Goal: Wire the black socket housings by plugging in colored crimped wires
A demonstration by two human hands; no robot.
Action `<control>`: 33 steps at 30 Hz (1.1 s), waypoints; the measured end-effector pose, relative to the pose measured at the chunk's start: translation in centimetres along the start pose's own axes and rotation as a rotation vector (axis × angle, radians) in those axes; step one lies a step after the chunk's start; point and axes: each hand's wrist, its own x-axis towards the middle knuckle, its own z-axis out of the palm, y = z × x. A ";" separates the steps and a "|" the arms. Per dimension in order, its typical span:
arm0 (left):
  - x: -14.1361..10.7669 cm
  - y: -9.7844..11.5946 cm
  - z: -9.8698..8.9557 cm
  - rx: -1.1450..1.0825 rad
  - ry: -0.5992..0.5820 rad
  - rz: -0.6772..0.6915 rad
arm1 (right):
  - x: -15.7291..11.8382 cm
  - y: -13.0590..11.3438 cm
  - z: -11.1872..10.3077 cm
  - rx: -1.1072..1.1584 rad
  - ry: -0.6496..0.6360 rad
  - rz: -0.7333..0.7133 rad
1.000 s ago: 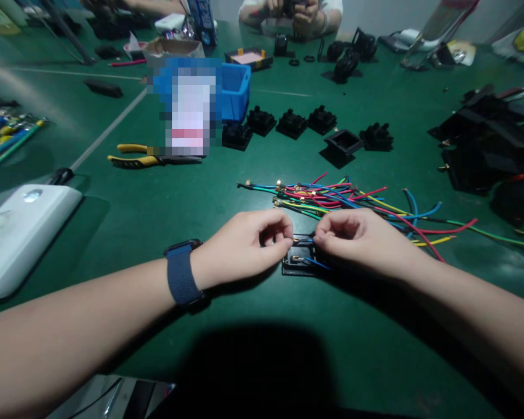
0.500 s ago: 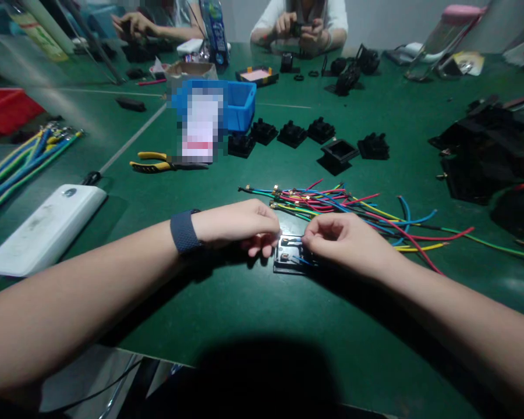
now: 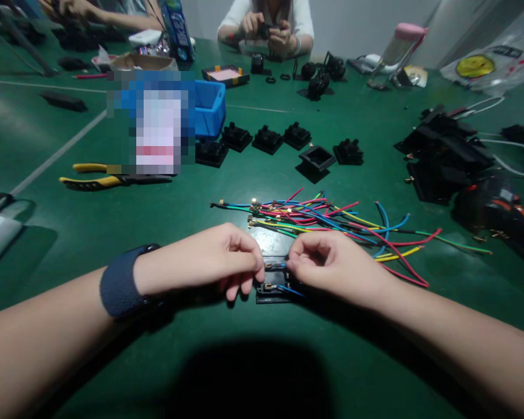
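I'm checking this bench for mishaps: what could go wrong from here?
The bare right hand pinches a thin blue wire at the squarish black plastic part; a tug might loosen its brass-coloured metal end. The part sits on a smooth green tabletop and could slide if the bare left hand steadies it poorly. The loose multicoloured wire heap lies close beyond the right hand and might snag.

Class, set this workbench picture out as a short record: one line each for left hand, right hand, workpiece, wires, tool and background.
Left hand: at the black housing's upper left; grip unclear
Right hand: pinching the upper blue wire
Workpiece: black housing, flat on the green table, two brass-coloured terminals showing
Wires: loose multicoloured bundle beyond the hands
Tool: yellow-handled pliers, far left of the bundle
Background: blue bin; a co-worker's hands
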 end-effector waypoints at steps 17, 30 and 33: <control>0.3 0.2 0.6 0.021 0.060 0.016 | 0.0 -0.8 0.0 0.000 -0.018 0.076; 0.4 -0.2 0.4 0.040 0.048 0.011 | 0.2 -0.8 -0.2 0.005 -0.050 0.100; 0.5 -0.2 0.4 0.046 0.044 0.007 | 0.2 -0.7 -0.2 0.007 -0.045 0.101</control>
